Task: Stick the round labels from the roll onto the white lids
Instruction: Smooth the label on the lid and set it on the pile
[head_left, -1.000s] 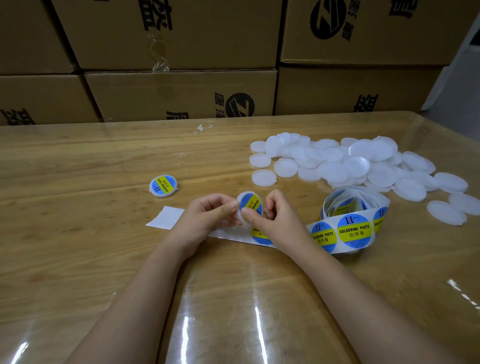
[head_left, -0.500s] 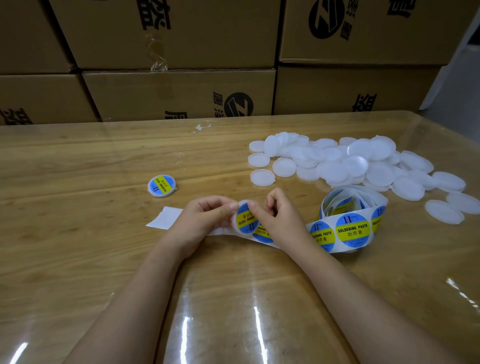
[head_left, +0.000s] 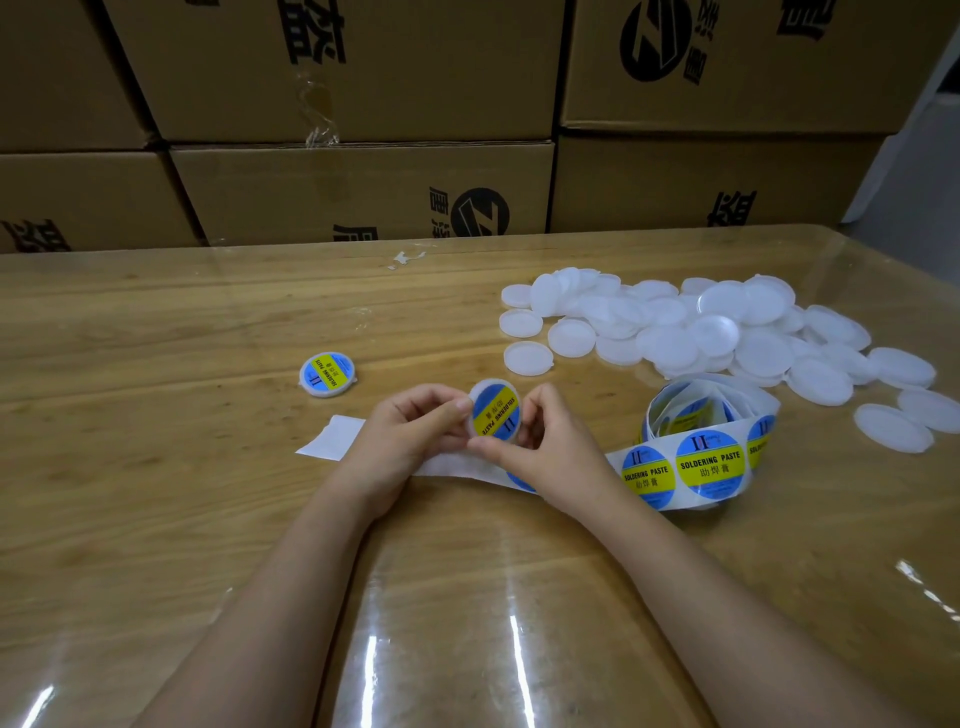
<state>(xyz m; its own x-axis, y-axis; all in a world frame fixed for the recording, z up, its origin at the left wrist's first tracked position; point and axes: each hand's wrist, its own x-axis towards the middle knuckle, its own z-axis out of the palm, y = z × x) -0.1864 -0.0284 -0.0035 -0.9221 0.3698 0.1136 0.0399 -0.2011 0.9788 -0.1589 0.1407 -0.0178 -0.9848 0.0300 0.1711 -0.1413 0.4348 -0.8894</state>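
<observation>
Person, head view: two hands and forearms, unclothed.
Left hand (head_left: 410, 441) and right hand (head_left: 550, 452) bare, centre of frame. Left forearm (head_left: 270, 597) and right forearm (head_left: 727, 597) bare along their whole visible length, from lower frame edge to wrist.

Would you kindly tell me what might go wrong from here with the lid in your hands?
1. The held lid is pinched, tilted, between the left hand and right hand; its label may end up off-centre or creased.
2. The right wrist crosses the backing strip, so pulling away might drag the loosely coiled label roll into the pile of white lids.
</observation>
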